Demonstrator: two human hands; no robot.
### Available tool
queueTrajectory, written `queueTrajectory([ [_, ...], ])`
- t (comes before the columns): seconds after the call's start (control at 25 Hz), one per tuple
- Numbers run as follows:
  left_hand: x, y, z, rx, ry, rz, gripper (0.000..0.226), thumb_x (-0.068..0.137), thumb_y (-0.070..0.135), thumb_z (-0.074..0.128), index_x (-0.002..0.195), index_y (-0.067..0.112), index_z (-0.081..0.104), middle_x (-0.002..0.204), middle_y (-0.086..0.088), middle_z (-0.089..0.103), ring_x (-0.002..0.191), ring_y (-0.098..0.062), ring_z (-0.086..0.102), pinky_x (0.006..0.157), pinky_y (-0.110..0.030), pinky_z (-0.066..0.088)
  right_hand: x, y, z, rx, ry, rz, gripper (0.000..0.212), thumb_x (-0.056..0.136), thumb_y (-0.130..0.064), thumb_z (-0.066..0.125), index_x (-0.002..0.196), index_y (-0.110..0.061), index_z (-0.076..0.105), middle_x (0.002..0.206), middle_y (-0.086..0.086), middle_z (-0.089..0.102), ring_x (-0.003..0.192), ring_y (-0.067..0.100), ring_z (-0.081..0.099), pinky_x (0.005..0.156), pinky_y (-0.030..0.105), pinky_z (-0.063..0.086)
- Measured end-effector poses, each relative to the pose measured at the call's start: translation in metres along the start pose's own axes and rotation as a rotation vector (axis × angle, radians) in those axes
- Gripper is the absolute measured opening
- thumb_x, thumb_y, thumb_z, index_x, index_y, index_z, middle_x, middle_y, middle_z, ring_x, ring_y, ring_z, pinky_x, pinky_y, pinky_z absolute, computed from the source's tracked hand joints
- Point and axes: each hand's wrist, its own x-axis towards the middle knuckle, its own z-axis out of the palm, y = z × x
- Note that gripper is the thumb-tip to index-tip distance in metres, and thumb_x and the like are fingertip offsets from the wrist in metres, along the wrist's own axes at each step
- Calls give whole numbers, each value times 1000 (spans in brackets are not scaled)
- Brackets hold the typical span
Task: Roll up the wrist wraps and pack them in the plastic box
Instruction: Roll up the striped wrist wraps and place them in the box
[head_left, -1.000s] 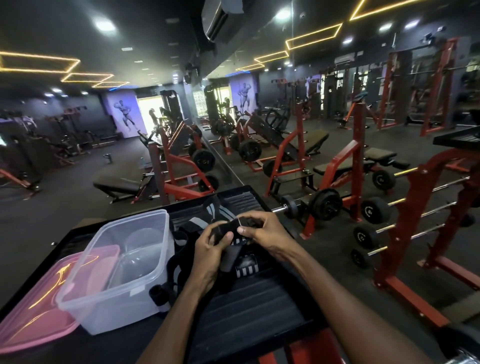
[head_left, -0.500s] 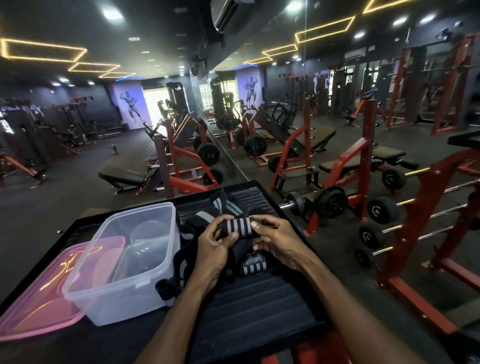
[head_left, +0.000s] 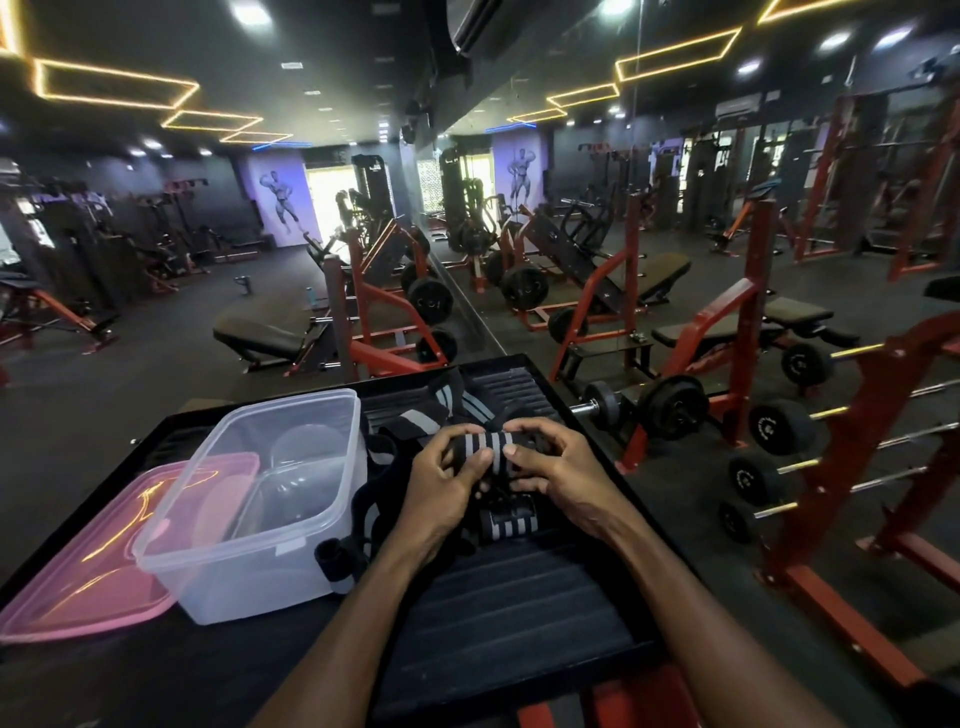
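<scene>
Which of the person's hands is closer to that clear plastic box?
Left. The left hand grips the striped wrap just to the right of the clear plastic box, not touching it. The right hand holds the wrap's other end, farther from the box.

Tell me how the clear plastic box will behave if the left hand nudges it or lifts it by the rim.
The clear plastic box looks thin-walled and holds no wraps, so it is probably light and would likely slide on the black tray rather than tip, given its wide base. Its walls may flex if gripped at one edge. One end seems to rest on the pink lid, so it could rock slightly.
</scene>
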Motion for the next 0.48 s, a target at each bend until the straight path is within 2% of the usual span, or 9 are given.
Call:
queueTrajectory([
  [0.12, 0, 2, -1, -7, -21, -14, 26, 90, 12, 71, 116, 15, 64, 104, -5, 76, 95, -16, 73, 76, -25, 57, -1, 1, 0, -25, -45, 41, 28, 89, -12, 72, 113, 0, 66, 98, 12, 68, 75, 17, 68, 67, 33, 57],
  [0.24, -1, 3, 0, -57, -15, -18, 25, 90, 18, 71, 114, 10, 65, 102, -5, 77, 98, -20, 73, 81, -26, 57, -2, 3, -2, -12, -60, 13, 26, 90, -10, 70, 111, 5, 65, 95, 18, 68, 75, 24, 66, 70, 37, 58],
  [0.4, -1, 2, 2, -66, -72, -31, 36, 89, 37, 68, 113, 11, 71, 109, -7, 76, 106, -23, 71, 94, -37, 55, -4, 2, 0, -73, -37, -42, 21, 91, -10, 69, 111, -4, 68, 94, 12, 70, 81, 24, 66, 74, 39, 57],
  [0.48, -3, 4, 3, -81, -82, -39, 39, 88, 39, 67, 114, 10, 71, 110, -7, 76, 107, -23, 71, 95, -38, 54, -4, 3, -1, -64, -38, -47, 21, 91, -9, 68, 112, -5, 67, 100, 15, 70, 89, 27, 68, 79, 45, 57],
])
